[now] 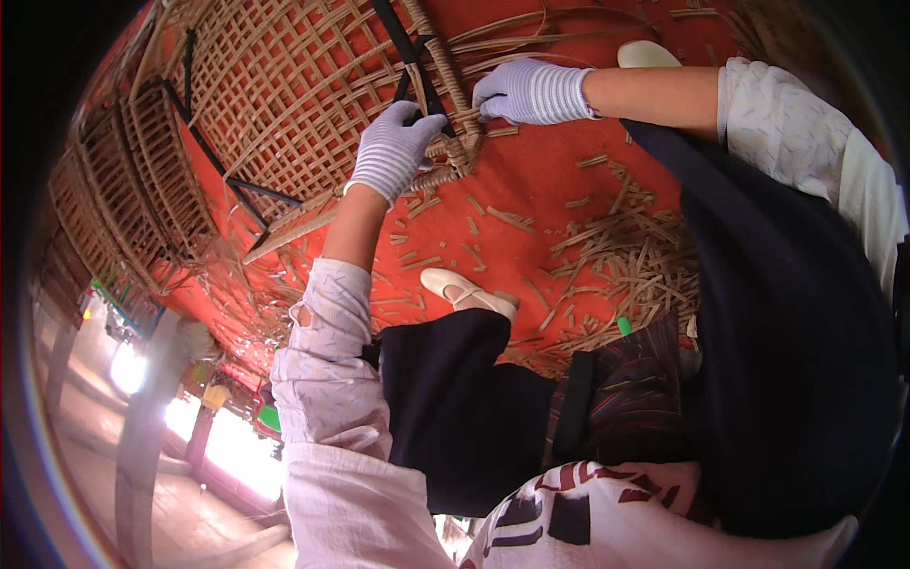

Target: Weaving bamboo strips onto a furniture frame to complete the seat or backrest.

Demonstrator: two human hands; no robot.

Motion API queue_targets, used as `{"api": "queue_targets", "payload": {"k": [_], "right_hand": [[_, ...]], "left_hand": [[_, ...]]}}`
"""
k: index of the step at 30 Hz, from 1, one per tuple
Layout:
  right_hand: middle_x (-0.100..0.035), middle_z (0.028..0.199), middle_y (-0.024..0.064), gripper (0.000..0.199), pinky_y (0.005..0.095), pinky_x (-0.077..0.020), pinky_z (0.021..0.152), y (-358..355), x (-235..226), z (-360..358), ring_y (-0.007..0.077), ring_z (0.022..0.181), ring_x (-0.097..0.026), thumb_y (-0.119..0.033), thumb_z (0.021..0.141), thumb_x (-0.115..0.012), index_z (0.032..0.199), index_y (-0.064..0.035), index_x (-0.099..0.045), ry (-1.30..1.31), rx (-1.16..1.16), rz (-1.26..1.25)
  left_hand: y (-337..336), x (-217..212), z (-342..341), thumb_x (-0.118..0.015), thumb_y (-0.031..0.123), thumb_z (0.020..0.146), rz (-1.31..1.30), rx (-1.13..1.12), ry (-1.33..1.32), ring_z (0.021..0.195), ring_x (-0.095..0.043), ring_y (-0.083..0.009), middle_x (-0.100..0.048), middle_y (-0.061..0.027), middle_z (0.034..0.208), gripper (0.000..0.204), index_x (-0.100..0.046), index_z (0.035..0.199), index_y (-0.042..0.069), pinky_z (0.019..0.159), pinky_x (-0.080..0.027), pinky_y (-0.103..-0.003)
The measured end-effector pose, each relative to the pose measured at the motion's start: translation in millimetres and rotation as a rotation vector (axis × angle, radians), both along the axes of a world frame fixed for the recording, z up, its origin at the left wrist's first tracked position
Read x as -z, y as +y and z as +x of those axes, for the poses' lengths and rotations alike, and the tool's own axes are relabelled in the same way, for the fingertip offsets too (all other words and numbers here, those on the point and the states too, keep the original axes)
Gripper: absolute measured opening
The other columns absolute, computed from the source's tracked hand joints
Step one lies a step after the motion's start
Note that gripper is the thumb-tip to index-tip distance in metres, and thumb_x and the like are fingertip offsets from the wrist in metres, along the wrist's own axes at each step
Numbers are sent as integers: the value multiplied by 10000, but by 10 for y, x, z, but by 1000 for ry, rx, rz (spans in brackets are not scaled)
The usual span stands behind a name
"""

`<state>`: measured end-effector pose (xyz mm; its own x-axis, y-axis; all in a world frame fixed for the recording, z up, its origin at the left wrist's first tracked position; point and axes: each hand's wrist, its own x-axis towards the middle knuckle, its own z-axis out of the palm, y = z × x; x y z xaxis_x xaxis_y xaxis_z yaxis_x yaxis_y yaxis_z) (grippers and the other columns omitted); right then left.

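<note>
Many cane offcuts [607, 251] on red floor [531, 180]

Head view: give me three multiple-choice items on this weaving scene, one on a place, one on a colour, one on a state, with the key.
1. Where do the cut cane scraps lie?
A. on the red floor
B. inside the woven frame
C. on a table

2. What colour is the shoe below the left hand?
A. black
B. cream
C. green

3. How do the two gloved hands stand?
A. both hang free
B. one rests on the floor
C. both grip the wrapped rim of the woven frame

Key: 1 A, the scraps are strewn over the red floor right of the shoe. 2 B, it is pale cream against the red. 3 C, the left hand and the right hand both close on the wrapped rim of the woven frame.
</note>
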<state>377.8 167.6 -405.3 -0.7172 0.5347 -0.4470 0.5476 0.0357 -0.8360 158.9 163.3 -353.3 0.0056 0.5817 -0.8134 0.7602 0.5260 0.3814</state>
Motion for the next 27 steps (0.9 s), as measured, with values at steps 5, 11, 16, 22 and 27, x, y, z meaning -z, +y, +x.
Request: {"api": "queue_targets", "payload": {"k": [5,11,16,22,27], "right_hand": [[-715,923,147,284,426,-507,818,11,36,-18,317,844,-662,-262,934,-558,1050,-60,-721,31,37,65],[-717,954,151,298,429,-507,835,15,68,-27,321,875,-669,-282,928,-559,1045,-61,-721,-23,15,60],[-720,971,152,300,428,-510,849,15,94,-44,325,894,-673,-272,929,-546,1059,-63,-718,-9,71,47],[-727,996,141,314,401,-515,870,70,82,-29,314,917,-681,-266,937,-539,1066,-36,-710,17,159,-134],[-718,942,152,311,414,-513,836,23,83,-36,324,889,-674,-294,907,-555,1028,-59,-718,36,159,-46]], "left_hand": [[23,2,-41,-742,264,826,-31,-60,-56,713,-660,-156,-678,-98,930,375,-660,1071,-8,582,-602,-310],[13,-11,-36,-746,261,842,-38,-81,-76,720,-657,-151,-681,-99,929,396,-650,1103,-21,567,-597,-301],[-16,-19,-23,-741,261,850,-1,-107,-76,693,-649,-145,-676,-96,881,393,-648,1104,-25,545,-591,-293],[-85,54,-40,-718,272,872,26,-172,-90,656,-626,-135,-666,-91,835,361,-651,1063,-27,545,-574,-293],[-40,34,-10,-711,265,876,-6,-152,-76,648,-615,-134,-648,-81,807,337,-655,1044,-21,535,-564,-293]]}}
